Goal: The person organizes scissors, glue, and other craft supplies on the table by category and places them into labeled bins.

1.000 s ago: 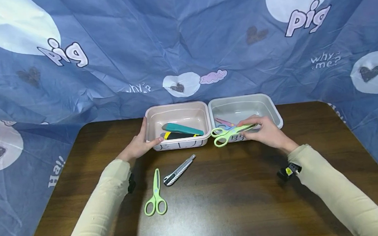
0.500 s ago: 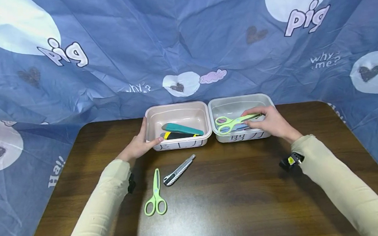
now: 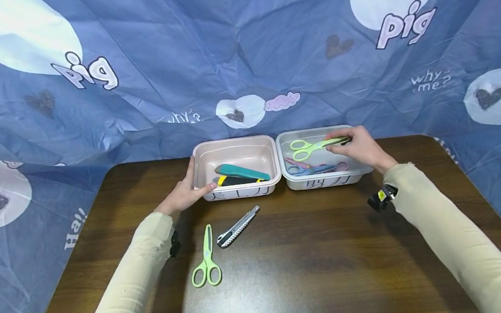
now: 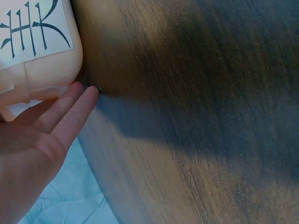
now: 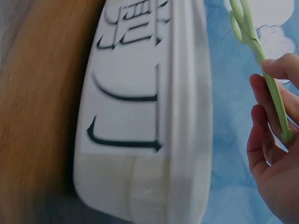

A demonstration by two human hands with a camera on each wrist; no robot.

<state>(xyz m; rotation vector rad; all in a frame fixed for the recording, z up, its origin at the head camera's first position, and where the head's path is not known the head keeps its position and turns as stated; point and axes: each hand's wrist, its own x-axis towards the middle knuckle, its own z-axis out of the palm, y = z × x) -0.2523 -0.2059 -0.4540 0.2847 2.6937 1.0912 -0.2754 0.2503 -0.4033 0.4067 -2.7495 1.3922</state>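
My right hand (image 3: pixel 361 147) pinches green scissors (image 3: pixel 305 149) by the blade end, above the grey-white bin (image 3: pixel 282 158). In the right wrist view, thumb and fingers hold the scissors (image 5: pixel 254 44) with the handle loops pointing away. Below them, pink and blue scissors (image 3: pixel 310 169) lie in that bin. My left hand (image 3: pixel 181 195) touches the left side of the pinkish bin (image 3: pixel 231 143), its thumb at the front rim. Straight fingers (image 4: pixel 74 114) lie against this bin's wall in the left wrist view. Inside are a teal utility knife (image 3: pixel 243 171) and a black-and-yellow one (image 3: pixel 234 179).
On the brown table (image 3: pixel 313 265) lie a second pair of green scissors (image 3: pixel 206 260) and a silver-and-black utility knife (image 3: pixel 238 227), in front of the bins. Both bins carry written front labels. A blue printed cloth (image 3: pixel 150 85) hangs right behind them.
My right hand has moved the green scissors back and slightly right, from the front rim to over the bin's far part. The scissors below are more exposed. My left hand has stayed put.
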